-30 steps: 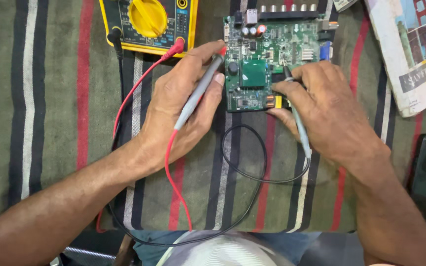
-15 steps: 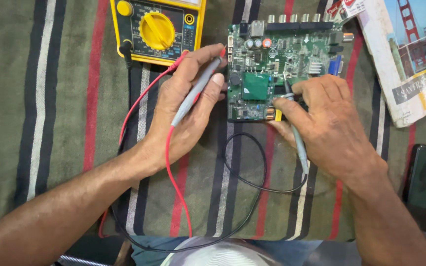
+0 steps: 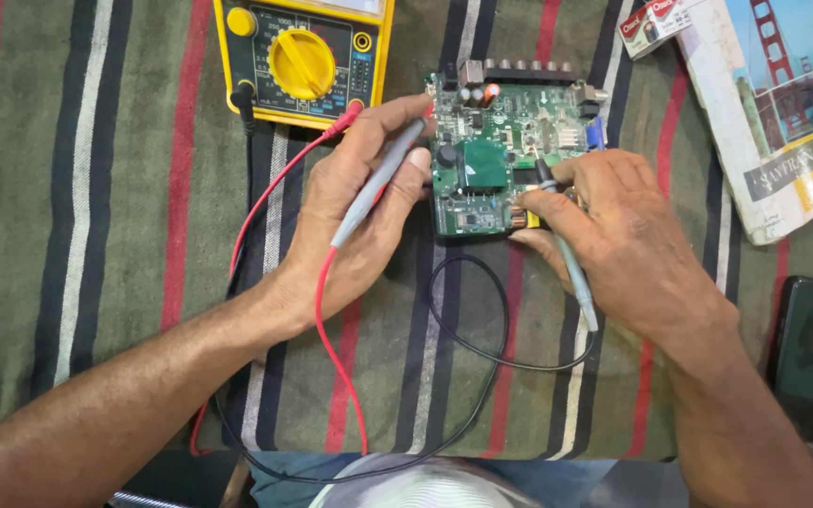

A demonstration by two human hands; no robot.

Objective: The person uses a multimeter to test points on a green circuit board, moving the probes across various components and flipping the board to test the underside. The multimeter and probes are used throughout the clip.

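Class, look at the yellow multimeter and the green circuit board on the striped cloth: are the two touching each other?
Apart. The head view shows a strip of striped cloth between the yellow multimeter and the green circuit board.

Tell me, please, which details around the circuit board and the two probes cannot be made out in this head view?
- Red-lead probe tip: hidden by the left hand.
- Black-lead probe contact point on the circuit board: too small to see, beside the right hand.
- Multimeter display: cut off by the top edge.
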